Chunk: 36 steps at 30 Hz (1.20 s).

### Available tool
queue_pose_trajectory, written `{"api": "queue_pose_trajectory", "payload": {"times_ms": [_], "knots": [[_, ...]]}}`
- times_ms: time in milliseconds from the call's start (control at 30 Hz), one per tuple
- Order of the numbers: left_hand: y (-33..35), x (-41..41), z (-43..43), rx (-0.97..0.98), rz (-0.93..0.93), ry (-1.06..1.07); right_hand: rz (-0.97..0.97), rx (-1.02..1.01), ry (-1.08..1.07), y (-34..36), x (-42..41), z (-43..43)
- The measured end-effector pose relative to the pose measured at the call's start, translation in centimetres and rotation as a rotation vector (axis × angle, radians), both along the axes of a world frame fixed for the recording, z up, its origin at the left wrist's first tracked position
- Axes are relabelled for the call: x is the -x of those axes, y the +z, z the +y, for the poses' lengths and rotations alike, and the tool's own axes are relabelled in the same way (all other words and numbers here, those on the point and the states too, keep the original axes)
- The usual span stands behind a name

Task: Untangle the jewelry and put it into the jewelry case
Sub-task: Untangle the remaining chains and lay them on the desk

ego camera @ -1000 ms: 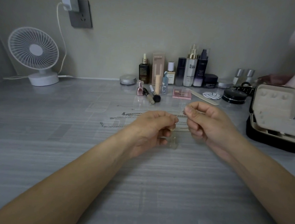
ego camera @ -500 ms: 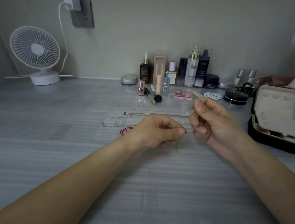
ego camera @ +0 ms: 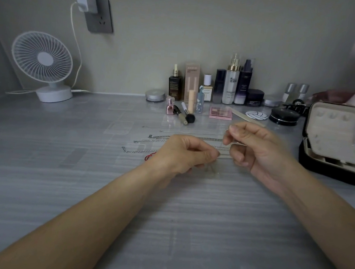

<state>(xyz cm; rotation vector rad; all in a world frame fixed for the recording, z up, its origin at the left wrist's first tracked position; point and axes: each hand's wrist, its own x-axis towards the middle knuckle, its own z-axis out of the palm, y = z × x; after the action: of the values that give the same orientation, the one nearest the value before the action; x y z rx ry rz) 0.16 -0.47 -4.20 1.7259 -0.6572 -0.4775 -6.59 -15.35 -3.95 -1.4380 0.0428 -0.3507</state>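
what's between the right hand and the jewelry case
Nothing: in the head view only bare tabletop separates the right hand from the open jewelry case.

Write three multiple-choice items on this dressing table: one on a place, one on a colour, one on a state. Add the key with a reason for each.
1. Where on the table does the jewelry case stand?
A. far left
B. middle of the near edge
C. far right

2. What colour is the cord beside the left hand?
A. blue
B. red
C. green

3. How is the case's lid?
A. raised open
B. shut
C. taken off, lying flat

Key: 1 C, the case sits beyond the right hand, at the right edge. 2 B, a red loop shows by the wrist. 3 A, the lid stands up and shows its beige lining.
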Motion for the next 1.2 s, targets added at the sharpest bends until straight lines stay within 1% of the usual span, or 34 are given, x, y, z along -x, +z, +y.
{"api": "queue_pose_trajectory", "payload": {"times_ms": [100, 200, 300, 400, 567, 800, 933, 1067, 1200], "knots": [[0.0, 0.0, 0.0, -0.018, 0.004, -0.006, 0.015, -0.013, -0.001, 0.0, 0.0, -0.1], [0.1, 0.0, 0.2, -0.038, -0.010, 0.034, 0.026, -0.015, -0.007, 0.0, 0.1, -0.1], [0.2, -0.2, 0.3, -0.055, -0.015, 0.062, 0.054, 0.041, -0.047, 0.1, 0.1, -0.2], [0.3, -0.3, 0.4, -0.059, -0.017, 0.039, 0.108, 0.188, -0.125, 0.0, 0.2, 0.0], [0.1, -0.6, 0.3, -0.063, -0.003, 0.030, 0.111, 0.386, -0.179, 0.1, 0.4, -0.1], [0.3, -0.4, 0.4, -0.105, -0.043, 0.021, 0.023, 0.749, -0.216, -0.9, 0.1, 0.1], [0.4, -0.3, 0.4, -0.143, -0.077, 0.039, -0.017, 0.849, -0.240, -1.2, 0.0, 0.1], [0.1, -0.4, 0.2, -0.156, -0.155, 0.048, -0.041, 1.015, -0.245, -1.2, 0.1, 0.3], [-0.2, -0.7, 0.1, -0.189, -0.219, 0.052, -0.041, 1.082, -0.261, -1.4, 0.0, 0.1]]}}
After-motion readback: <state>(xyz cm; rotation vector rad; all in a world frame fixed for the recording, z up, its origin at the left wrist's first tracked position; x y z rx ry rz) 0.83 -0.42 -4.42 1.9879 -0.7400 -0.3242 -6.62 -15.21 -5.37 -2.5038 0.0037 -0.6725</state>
